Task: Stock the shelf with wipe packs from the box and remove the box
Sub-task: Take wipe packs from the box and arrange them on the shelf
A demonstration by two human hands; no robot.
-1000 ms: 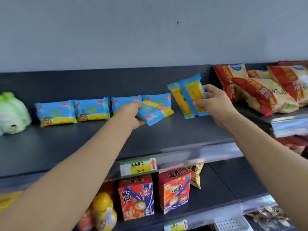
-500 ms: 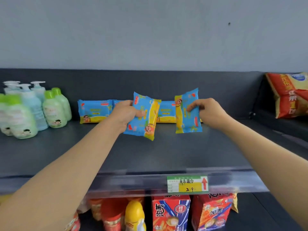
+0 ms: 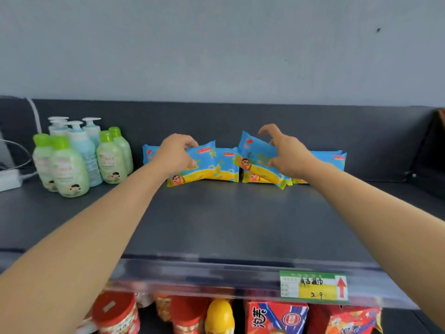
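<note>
The dark shelf (image 3: 216, 220) fills your view. At the shelf's back left stands a cluster of green and blue bottles (image 3: 79, 160). Along the shelf's back middle runs a row of wipe packs (image 3: 227, 165), blue and yellow, standing on edge. Your left hand (image 3: 177, 156) pinches the left wipe pack (image 3: 203, 165) near its top edge, the pack's bottom edge on the shelf in front of the row. Your right hand (image 3: 286, 153) is spread, fingers curved apart over the tilted wipe pack (image 3: 256, 159), which leans on the row with one corner down on the shelf. Right of centre on the shelf's front rail sits a price tag (image 3: 313, 284)
</note>
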